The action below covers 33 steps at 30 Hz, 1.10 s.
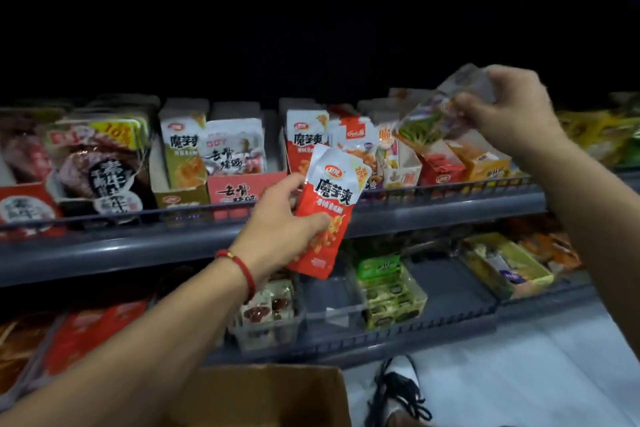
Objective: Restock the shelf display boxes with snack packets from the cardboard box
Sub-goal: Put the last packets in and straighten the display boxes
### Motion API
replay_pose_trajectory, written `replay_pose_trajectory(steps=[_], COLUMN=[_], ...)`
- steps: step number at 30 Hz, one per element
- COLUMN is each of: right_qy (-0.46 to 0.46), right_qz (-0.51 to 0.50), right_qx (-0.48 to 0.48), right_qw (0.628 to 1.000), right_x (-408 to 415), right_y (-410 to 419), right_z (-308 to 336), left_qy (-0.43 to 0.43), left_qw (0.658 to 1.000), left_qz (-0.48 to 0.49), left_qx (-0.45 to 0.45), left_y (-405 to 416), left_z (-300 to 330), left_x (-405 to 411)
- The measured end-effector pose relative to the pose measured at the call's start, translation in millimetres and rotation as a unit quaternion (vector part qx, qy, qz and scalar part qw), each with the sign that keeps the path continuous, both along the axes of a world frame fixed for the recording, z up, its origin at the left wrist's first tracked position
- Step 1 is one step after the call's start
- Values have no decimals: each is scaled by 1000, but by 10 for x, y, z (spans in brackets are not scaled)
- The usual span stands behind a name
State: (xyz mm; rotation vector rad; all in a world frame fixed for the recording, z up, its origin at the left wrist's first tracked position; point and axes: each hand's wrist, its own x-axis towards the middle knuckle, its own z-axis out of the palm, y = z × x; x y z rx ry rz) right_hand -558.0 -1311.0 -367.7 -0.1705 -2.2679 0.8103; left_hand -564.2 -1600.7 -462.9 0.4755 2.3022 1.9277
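My left hand, with a red cord on its wrist, grips a red and white snack packet in front of the upper shelf rail. Just behind it stands a red display box with matching packets. Raised at the upper right, my right hand pinches a clear packet with green and orange contents above the orange display boxes. The brown cardboard box sits at the bottom centre, below my left forearm.
The upper shelf holds a row of display boxes, among them a pink one and a green one. On the lower shelf stand clear bins. A shoe rests on the pale floor.
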Motion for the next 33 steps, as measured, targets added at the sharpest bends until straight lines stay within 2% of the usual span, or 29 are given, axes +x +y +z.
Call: replay_pose_trajectory(steps=[3,7,11,14,22,33], right_qy=[-34,-133,-227,-260,-149,-90], right_qz=[-17,-36,-20,-16,-8,-44], right_qx=[43,111,199,248,344,354], right_qw=[998,984,953,933,927,930], right_x=[-409,-907,-1273,-1371,-1435,-1415], right_y=[38,52,64,98,157,136], right_z=[73,6,-184,-392,-681,-614], left_qy=[-5,-9,-20,-21,-27,-31], left_qw=[1000,1000,999,999,999,998], left_qz=[6,20,29,36,22,22], left_qx=[-5,-13,-24,-30,-33,-40], left_y=[74,62,9,-7,32,50], left_z=[65,43,19,-8,-47,-50], left_x=[-59,-88,-126,-156,-197,-245])
